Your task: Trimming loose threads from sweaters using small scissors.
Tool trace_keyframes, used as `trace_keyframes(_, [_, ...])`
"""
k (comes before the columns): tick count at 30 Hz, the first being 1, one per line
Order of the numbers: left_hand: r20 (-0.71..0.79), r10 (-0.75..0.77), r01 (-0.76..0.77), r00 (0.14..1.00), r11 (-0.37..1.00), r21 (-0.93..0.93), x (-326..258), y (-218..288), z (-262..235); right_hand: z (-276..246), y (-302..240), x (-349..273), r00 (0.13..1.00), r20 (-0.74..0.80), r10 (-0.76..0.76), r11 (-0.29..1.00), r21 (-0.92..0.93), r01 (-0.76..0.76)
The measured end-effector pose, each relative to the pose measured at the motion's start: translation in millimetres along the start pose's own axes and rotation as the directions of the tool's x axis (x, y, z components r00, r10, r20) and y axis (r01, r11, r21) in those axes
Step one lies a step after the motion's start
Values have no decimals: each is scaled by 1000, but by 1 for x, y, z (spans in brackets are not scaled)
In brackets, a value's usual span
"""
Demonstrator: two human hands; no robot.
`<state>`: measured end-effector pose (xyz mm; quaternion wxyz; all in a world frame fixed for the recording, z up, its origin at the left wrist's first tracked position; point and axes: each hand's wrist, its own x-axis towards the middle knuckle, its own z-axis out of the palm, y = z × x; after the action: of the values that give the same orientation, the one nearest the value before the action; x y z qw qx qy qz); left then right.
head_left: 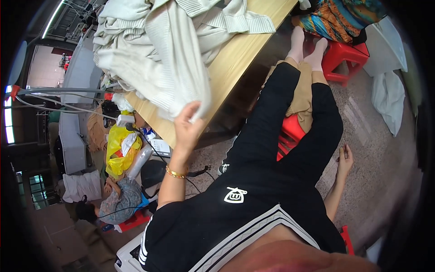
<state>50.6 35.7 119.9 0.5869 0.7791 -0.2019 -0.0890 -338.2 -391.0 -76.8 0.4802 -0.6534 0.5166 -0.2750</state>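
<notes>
My left hand (188,124) reaches up to the corner of a wooden table (240,56) and pinches the hanging edge of a pale ribbed knit garment (156,59). That garment belongs to a heap of similar cream knitwear piled on the tabletop. A gold bangle sits on my left wrist. My right hand (344,159) hangs at my side over the speckled floor, fingers loose, holding nothing. I wear black clothes with white stripes and sit on a red stool (290,132), with my socked feet stretched toward another red stool (344,55).
Another person (115,201) sits low at the lower left beside a yellow bag (118,152) and cables. A colourful patterned cloth (337,20) lies at the top right. White bags (389,102) rest on the floor at the right.
</notes>
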Motion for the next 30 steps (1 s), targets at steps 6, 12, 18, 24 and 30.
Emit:
trace_keyframes(6, [208, 119, -238, 971, 585, 775, 51, 15, 24, 16, -6, 9, 999, 43, 27, 1000, -2, -27])
trace_keyframes(12, [206, 619, -538, 758, 414, 734, 221, 69, 52, -6, -6, 2, 999, -32, -32, 999, 3, 33])
trace_keyframes(18, [-24, 700, 96, 714, -64, 993, 362, 52, 50, -28, 11, -22, 994, -108, -26, 998, -54, 21])
trace_keyframes(24, [-105, 211, 20, 972, 371, 929, 377, 63, 0, -62, 40, -49, 984, -140, 113, 993, 40, -108])
trace_keyframes(30, [218, 171, -87, 961, 933, -349, 285, 118, 20, -41, -24, -11, 991, -126, -40, 987, 149, 59])
